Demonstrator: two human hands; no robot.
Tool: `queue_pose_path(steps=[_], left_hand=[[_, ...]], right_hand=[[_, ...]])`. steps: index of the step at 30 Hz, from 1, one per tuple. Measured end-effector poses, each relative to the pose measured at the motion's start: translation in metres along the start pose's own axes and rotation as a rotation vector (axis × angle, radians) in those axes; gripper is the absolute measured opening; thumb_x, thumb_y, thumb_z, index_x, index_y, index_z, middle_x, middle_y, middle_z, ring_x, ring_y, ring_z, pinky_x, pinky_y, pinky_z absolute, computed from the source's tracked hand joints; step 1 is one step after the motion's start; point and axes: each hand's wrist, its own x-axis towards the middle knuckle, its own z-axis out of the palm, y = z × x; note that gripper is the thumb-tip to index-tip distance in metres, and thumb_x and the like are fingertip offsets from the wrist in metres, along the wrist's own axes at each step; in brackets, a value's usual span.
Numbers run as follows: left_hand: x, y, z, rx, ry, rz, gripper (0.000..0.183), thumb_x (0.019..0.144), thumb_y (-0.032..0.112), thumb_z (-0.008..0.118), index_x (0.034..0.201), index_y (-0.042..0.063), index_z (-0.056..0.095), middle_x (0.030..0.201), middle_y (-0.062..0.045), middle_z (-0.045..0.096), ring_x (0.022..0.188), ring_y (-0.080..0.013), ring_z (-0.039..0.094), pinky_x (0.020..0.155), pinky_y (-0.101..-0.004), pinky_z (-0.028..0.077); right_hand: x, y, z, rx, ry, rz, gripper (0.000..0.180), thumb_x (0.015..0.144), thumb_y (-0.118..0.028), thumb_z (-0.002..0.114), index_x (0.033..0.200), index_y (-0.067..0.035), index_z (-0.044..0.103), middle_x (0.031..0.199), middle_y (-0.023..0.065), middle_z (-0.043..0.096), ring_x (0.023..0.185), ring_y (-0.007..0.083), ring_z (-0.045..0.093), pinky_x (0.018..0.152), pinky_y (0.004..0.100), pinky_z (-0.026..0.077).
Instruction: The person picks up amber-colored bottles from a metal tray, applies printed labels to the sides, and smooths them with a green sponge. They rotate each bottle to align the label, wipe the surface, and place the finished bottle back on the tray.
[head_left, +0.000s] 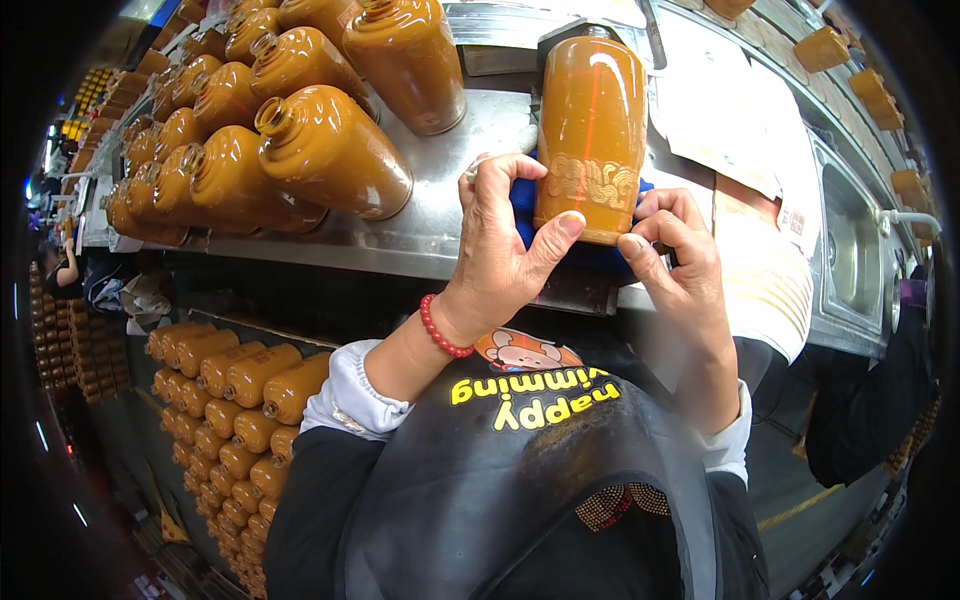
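An amber-brown glazed bottle (592, 120) lies on its side in a dark holder, its neck pointing away from me and its base towards me. A raised gold wave-like pattern runs round it near the base. My left hand (504, 232), with a red bead bracelet at the wrist, touches the bottle's left side near the base with thumb and finger. At the lower right of the base is my right hand (675, 247), its thumb and fingertips close together by the edge; whether they pinch something small I cannot tell. Blue cloth (523, 199) shows under the bottle.
Several similar bottles (337, 157) stand on the metal table (442, 176) at the left. More are stacked (247, 382) below it. Printed sheets (712, 112) lie at the right, before a steel sink (847, 232). A person (64, 270) is at the far left; a dark sleeve (862, 405) shows at the right.
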Motion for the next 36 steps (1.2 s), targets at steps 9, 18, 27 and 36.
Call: queue_pose_path(steps=[9, 18, 27, 36], left_hand=[[0.000, -0.001, 0.001, -0.033, -0.003, -0.035, 0.049, 0.092, 0.030, 0.073, 0.122, 0.002, 0.045, 0.116, -0.015, 0.047, 0.111, -0.0288, 0.041, 0.103, -0.0417, 0.033], [-0.001, -0.002, 0.000, -0.042, -0.017, -0.035, 0.049, 0.094, 0.031, 0.071, 0.123, 0.001, 0.045, 0.119, -0.016, 0.047, 0.113, -0.0286, 0.041, 0.104, -0.0411, 0.032], [-0.003, -0.005, 0.003, -0.090, 0.018, -0.038, 0.048, 0.096, 0.030, 0.069, 0.125, 0.000, 0.046, 0.123, -0.018, 0.048, 0.116, -0.0307, 0.043, 0.107, -0.0426, 0.032], [-0.027, -0.007, 0.009, 0.584, 0.152, 0.693, 0.039, 0.077, 0.014, 0.081, 0.115, 0.024, 0.074, 0.113, 0.007, 0.070, 0.113, -0.0178, 0.057, 0.122, -0.0511, 0.017]], right_hand=[[0.001, 0.003, -0.001, 0.073, -0.014, 0.034, 0.019, 0.091, -0.011, 0.071, 0.083, 0.000, 0.059, 0.105, 0.0090, 0.051, 0.104, 0.0198, 0.050, 0.090, 0.0305, 0.040], [0.001, 0.005, -0.002, 0.087, -0.033, 0.035, 0.017, 0.093, -0.010, 0.067, 0.085, 0.000, 0.058, 0.107, 0.0082, 0.049, 0.104, 0.0190, 0.049, 0.092, 0.0294, 0.039], [0.003, 0.007, 0.002, 0.072, -0.013, -0.008, 0.022, 0.093, -0.016, 0.070, 0.084, -0.001, 0.057, 0.101, 0.0082, 0.048, 0.096, 0.0191, 0.048, 0.086, 0.0293, 0.040], [0.005, 0.010, 0.007, 0.004, 0.048, -0.055, 0.025, 0.087, -0.016, 0.076, 0.081, 0.000, 0.058, 0.090, 0.0077, 0.050, 0.085, 0.0203, 0.050, 0.076, 0.0309, 0.044]])
